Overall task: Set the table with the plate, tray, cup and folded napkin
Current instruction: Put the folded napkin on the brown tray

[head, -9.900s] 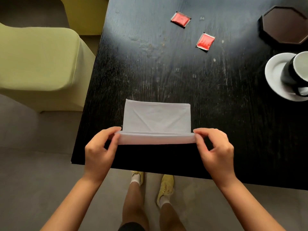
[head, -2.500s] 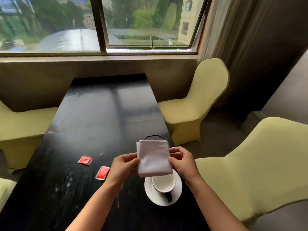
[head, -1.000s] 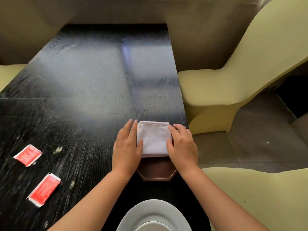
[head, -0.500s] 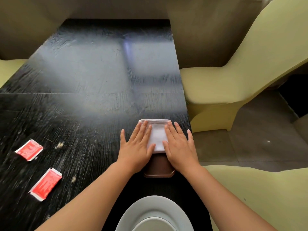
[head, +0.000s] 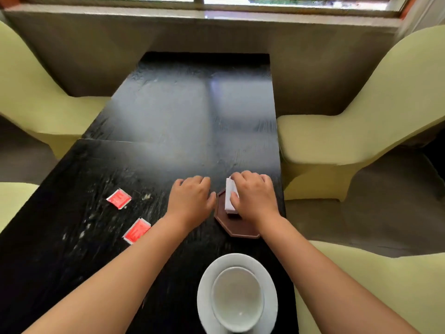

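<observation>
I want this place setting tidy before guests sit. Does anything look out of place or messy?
Two red packets lie loose and askew on the black table, left of the tray, amid pale specks. The right hand covers the folded napkin.

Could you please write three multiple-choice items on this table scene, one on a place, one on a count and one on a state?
1. Where does the folded napkin lie?
A. On the brown tray
B. In the cup
C. On a chair

2. How many red packets lie on the table?
A. One
B. Two
C. Four

3. What is the state of the cup on the plate?
A. Upright and empty
B. Tipped on its side
C. Turned upside down

Answers:
1. A, the white napkin sits on the octagonal tray under the right hand, while the left hand rests beside it.
2. B, two red packets show left of the hands.
3. A, its open mouth faces up and shows a bare white inside.
</observation>
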The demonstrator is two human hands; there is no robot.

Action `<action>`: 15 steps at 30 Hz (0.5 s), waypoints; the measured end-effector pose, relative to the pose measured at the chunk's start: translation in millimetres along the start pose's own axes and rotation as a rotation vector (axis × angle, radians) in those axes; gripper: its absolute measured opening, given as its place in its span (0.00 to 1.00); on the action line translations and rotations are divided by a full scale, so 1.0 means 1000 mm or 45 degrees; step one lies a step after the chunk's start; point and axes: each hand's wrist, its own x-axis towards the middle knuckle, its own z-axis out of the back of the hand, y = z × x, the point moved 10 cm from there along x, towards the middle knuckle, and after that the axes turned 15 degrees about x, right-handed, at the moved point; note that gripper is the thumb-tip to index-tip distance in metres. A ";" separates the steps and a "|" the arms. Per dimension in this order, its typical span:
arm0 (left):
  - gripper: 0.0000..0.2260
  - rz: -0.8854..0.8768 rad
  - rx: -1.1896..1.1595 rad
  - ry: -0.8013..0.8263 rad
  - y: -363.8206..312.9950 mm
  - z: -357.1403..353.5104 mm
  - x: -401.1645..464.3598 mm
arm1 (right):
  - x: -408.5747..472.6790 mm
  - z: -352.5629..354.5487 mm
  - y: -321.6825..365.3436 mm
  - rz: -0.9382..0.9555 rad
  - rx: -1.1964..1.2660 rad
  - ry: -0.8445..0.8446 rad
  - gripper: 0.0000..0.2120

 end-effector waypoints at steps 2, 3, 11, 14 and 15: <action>0.13 0.051 0.038 -0.052 0.024 0.026 -0.018 | -0.003 0.015 0.034 0.066 -0.002 -0.040 0.14; 0.13 0.083 0.052 -0.063 0.037 0.036 -0.028 | -0.005 0.020 0.051 0.093 0.010 -0.058 0.13; 0.14 0.222 0.115 -0.152 0.134 0.094 -0.098 | -0.019 0.023 0.167 0.245 0.052 -0.045 0.13; 0.14 0.246 0.147 -0.144 0.172 0.097 -0.116 | -0.021 0.011 0.200 0.268 0.039 -0.020 0.13; 0.13 0.251 0.152 -0.140 0.183 0.095 -0.121 | -0.021 0.006 0.209 0.270 0.028 -0.003 0.13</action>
